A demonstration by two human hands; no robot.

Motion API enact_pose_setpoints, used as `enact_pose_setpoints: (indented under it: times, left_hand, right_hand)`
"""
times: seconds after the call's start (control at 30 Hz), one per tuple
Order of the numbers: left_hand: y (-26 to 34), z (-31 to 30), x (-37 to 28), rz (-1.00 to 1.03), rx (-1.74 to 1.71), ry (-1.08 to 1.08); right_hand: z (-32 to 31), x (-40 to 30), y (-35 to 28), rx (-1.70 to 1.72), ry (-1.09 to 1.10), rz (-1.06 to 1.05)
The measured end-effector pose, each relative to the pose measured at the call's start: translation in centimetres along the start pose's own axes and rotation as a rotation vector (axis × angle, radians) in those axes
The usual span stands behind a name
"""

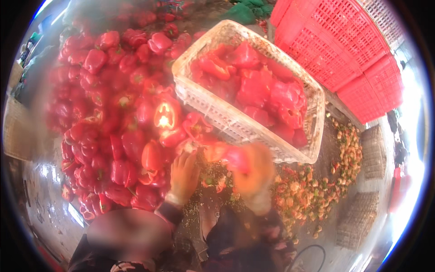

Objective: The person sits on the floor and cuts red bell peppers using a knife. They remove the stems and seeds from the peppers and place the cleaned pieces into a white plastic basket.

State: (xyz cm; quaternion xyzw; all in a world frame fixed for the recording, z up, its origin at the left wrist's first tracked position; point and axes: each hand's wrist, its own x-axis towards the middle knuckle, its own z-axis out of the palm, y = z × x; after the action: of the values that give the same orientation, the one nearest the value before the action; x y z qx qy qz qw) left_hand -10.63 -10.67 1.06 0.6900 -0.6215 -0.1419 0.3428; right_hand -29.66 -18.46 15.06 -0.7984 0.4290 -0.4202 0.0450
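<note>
My left hand [184, 175], orange-looking and perhaps gloved, lies with fingers stretched forward at the right edge of a large heap of red bell peppers [124, 170]; its fingertips reach a pepper, and I cannot tell whether it grips it. My right hand [253, 168], blurred, is closed around a red bell pepper [236, 158] just below the near side of a white plastic crate [221, 108]. Red peppers with openings cut in them [255, 86] lie inside the crate. A pepper with a pale, bright opening [165, 115] sits on the heap left of the crate.
Stacked red plastic crates [326, 44] stand at the upper right. Cut-off pepper cores and scraps [306, 193] cover the floor at the right. Woven baskets [358, 221] stand further right, another basket [17, 129] at the far left. Green netting [241, 13] lies at the top.
</note>
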Motion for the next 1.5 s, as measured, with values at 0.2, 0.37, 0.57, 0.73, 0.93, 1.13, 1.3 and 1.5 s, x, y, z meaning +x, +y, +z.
enact_pose_setpoints:
  times: [0.2,0.37,0.57,0.73,0.93,1.13,1.3,1.5]
  left_hand:
    - [2.1,3.5,10.4,0.238,0.609,-0.164]
    - [-0.1,2.7,12.6,0.177,0.943,-0.389]
    - [-2.7,5.9,11.3,0.447,0.941,0.004]
    - [-4.0,0.0,12.3,0.469,0.751,-0.236]
    - [0.1,-3.0,10.7,-0.129,-0.351,-0.15]
    - [4.0,-5.5,2.9,-0.675,-1.528,-0.286]
    - [2.8,-6.0,-1.3,-0.706,-1.83,-0.398]
    - [1.7,-7.5,-0.5,-0.439,-1.137,-0.205]
  right_hand:
    - [-5.0,8.1,4.6,-0.557,0.41,-0.135]
    - [-0.9,5.2,1.4,-0.301,0.205,-0.1]
    - [-0.3,-2.5,1.8,0.055,-0.136,0.209]
    - [1.2,-4.2,3.3,0.228,-0.246,0.359]
    - [5.7,-5.5,3.8,0.785,-0.291,0.701]
    - [6.0,-4.6,-0.3,1.46,-0.317,1.051]
    - [3.6,-2.7,-2.4,0.809,-0.745,0.674]
    - [4.3,-3.0,-3.0,0.264,-0.962,0.108]
